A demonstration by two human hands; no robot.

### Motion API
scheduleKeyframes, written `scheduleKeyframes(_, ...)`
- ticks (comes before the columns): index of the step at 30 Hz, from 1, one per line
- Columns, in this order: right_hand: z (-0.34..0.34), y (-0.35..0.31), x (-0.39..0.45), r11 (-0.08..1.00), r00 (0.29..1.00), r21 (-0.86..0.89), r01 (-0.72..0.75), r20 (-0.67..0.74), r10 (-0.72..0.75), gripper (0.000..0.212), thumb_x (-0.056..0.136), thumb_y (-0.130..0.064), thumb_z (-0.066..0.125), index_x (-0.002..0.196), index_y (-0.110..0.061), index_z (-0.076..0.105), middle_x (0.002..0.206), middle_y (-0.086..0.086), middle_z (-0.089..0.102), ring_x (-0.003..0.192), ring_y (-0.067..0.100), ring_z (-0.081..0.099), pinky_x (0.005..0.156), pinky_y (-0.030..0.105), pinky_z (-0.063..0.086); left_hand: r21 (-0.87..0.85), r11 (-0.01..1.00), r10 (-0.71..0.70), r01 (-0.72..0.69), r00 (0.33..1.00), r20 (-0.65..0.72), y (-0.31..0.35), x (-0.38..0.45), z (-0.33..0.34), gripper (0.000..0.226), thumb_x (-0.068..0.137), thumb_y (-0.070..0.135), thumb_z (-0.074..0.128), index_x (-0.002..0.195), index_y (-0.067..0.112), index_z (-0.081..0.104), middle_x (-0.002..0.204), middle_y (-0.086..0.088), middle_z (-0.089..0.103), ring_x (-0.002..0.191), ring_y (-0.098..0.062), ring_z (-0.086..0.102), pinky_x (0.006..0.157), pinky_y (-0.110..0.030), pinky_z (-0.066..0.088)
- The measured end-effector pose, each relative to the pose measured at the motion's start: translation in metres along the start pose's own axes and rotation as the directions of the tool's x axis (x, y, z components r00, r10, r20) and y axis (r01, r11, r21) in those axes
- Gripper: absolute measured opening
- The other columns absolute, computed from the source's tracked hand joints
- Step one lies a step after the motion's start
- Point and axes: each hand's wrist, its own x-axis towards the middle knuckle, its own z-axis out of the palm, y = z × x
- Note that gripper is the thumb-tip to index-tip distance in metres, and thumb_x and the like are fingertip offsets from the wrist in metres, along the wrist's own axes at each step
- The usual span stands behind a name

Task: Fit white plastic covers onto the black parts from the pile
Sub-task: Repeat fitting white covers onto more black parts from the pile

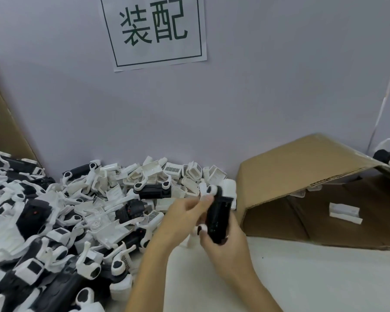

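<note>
— Forearms come in from the bottom edge, cut off there. What lies around them?

— Biggest is the white desk, then the grey wall. On it hangs a paper sign, top edge cut off, with a dark green frame and the characters 装配.

— And the box?

— Cardboard box on the right, lying on its side with its mouth towards the camera; one white cover lies inside. More cardboard at the left edge is blurred.

— Where are the parts?

— Pile of black parts and white covers fills the left of the desk, up against the wall. Some covers carry barcode labels, too small to read.

— And the hands?

— Right hand has its fingers curled round a black part, held upright just right of the pile, in front of the box. A white piece sits at its top end. Left hand pinches the part's upper left side. Motion blur hides how the white piece is seated.
</note>
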Motion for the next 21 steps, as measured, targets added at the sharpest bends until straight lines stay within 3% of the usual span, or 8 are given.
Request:
scheduleKeyframes(1, 0.001, 0.002, -0.001, 0.997, 0.999, -0.064, 0.039, 0.036, -0.036, 0.055, 0.075, -0.033, 0.071, 0.126, -0.041, 0.054, 0.109, -0.019, 0.068, 0.105, 0.001, 0.065, 0.081, 0.016, 0.053, 0.02, 1.0, -0.024, 0.023, 0.999, 0.049, 0.0, 0.0, 0.003, 0.029, 0.093, 0.045, 0.064, 0.092, 0.018, 0.077, 0.086, 0.004, 0.077, 0.079, -0.005, 0.072, 0.065, -0.012, 0.05)
scheduleKeyframes(3, 0.004, 0.006, -0.003, 0.98, 0.995, -0.175, 0.096, 0.059, -0.087, 0.061, 0.073, -0.035, 0.068, 0.129, -0.04, 0.047, 0.113, -0.023, 0.059, 0.11, 0.002, 0.059, 0.085, 0.019, 0.051, -0.003, 0.999, -0.053, 0.053, 0.999, 0.011, -0.003, 0.001, 0.012, 0.019, 0.088, 0.039, 0.073, 0.09, 0.021, 0.077, 0.083, 0.007, 0.077, 0.079, -0.002, 0.072, 0.062, -0.009, 0.048)
scheduleKeyframes(5, 0.006, 0.008, -0.002, 0.958, 0.995, -0.269, 0.097, 0.006, -0.099, 0.073, 0.071, -0.05, 0.062, 0.138, -0.042, 0.032, 0.118, -0.037, 0.041, 0.116, -0.007, 0.049, 0.086, 0.009, 0.044, -0.206, 0.976, -0.087, 0.065, 0.991, -0.104, -0.007, 0.003, 0.023, 0.012, 0.088, 0.028, 0.075, 0.086, 0.016, 0.077, 0.082, 0.002, 0.078, 0.079, -0.008, 0.074, 0.064, -0.014, 0.052)
scheduleKeyframes(8, 0.004, 0.009, -0.001, 0.937, 0.995, -0.346, 0.05, -0.062, -0.076, 0.095, 0.07, -0.069, 0.058, 0.151, -0.038, 0.017, 0.122, -0.049, 0.024, 0.118, -0.023, 0.033, 0.085, 0.001, 0.035, -0.59, 0.799, -0.274, 0.112, 0.942, -0.192, -0.013, 0.007, 0.03, 0.022, 0.091, 0.025, 0.072, 0.095, 0.004, 0.074, 0.092, -0.013, 0.078, 0.088, -0.024, 0.076, 0.075, -0.035, 0.06)
scheduleKeyframes(11, 0.003, 0.011, 0.0, 0.925, 0.996, -0.379, -0.021, -0.083, -0.011, 0.094, 0.077, -0.055, 0.074, 0.152, -0.033, 0.023, 0.127, -0.032, 0.036, 0.119, -0.013, 0.036, 0.089, 0.006, 0.031, -0.695, 0.707, -0.32, 0.133, 0.936, -0.146, -0.021, 0.006, 0.031, 0.031, 0.089, 0.029, 0.071, 0.102, 0.0, 0.072, 0.097, -0.017, 0.077, 0.089, -0.028, 0.076, 0.067, -0.032, 0.062)
scheduleKeyframes(15, 0.002, 0.013, -0.001, 0.901, 0.988, -0.434, 0.011, -0.132, -0.076, 0.073, 0.074, -0.044, 0.081, 0.136, -0.029, 0.045, 0.119, -0.022, 0.052, 0.111, 0.001, 0.05, 0.091, 0.018, 0.043, -0.739, 0.666, -0.324, 0.105, 0.933, -0.159, -0.031, 0.004, 0.038, 0.049, 0.073, 0.038, 0.075, 0.102, -0.002, 0.072, 0.102, -0.023, 0.074, 0.095, -0.032, 0.074, 0.084, -0.039, 0.059)
scheduleKeyframes(18, 0.002, 0.007, -0.003, 0.906, 0.98, -0.421, 0.044, -0.159, -0.122, 0.055, 0.063, -0.052, 0.076, 0.11, -0.034, 0.054, 0.097, -0.02, 0.061, 0.092, 0.001, 0.057, 0.075, 0.013, 0.045, -0.699, 0.71, -0.33, 0.086, 0.918, -0.222, -0.04, 0.006, 0.043, 0.057, 0.062, 0.052, 0.079, 0.087, 0.001, 0.076, 0.094, -0.025, 0.074, 0.09, -0.037, 0.072, 0.088, -0.046, 0.057)
scheduleKeyframes(21, 0.003, 0.001, -0.003, 0.923, 0.978, -0.382, 0.052, -0.167, -0.124, 0.054, 0.054, -0.063, 0.068, 0.097, -0.032, 0.06, 0.083, -0.016, 0.066, 0.085, 0.002, 0.06, 0.071, 0.016, 0.048, -0.673, 0.739, -0.274, 0.029, 0.925, -0.261, -0.046, 0.006, 0.042, 0.059, 0.059, 0.058, 0.079, 0.08, 0.003, 0.076, 0.09, -0.026, 0.074, 0.083, -0.036, 0.072, 0.082, -0.045, 0.056)
